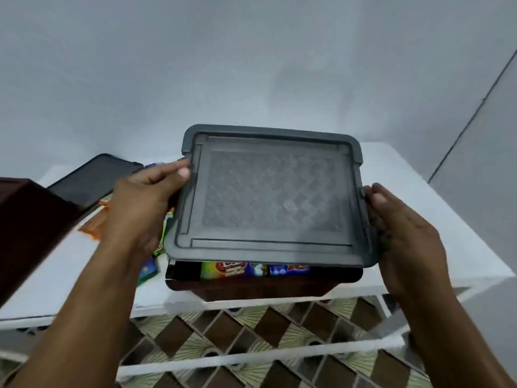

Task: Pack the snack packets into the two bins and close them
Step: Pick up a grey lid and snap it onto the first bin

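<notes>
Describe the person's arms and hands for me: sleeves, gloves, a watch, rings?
Both are bare. The left hand and right hand wear no gloves, and no rings show on the visible fingers. The left forearm and right forearm show no sleeve, watch or band up to the frame edge. The picture is slightly blurred.

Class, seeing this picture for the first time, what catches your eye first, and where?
The grey lid, centre frame, held at its side edges by the left hand and the right hand. Just below it sits a brown bin with colourful snack packets showing in the gap. Loose packets lie on the white table under the left arm.
</notes>
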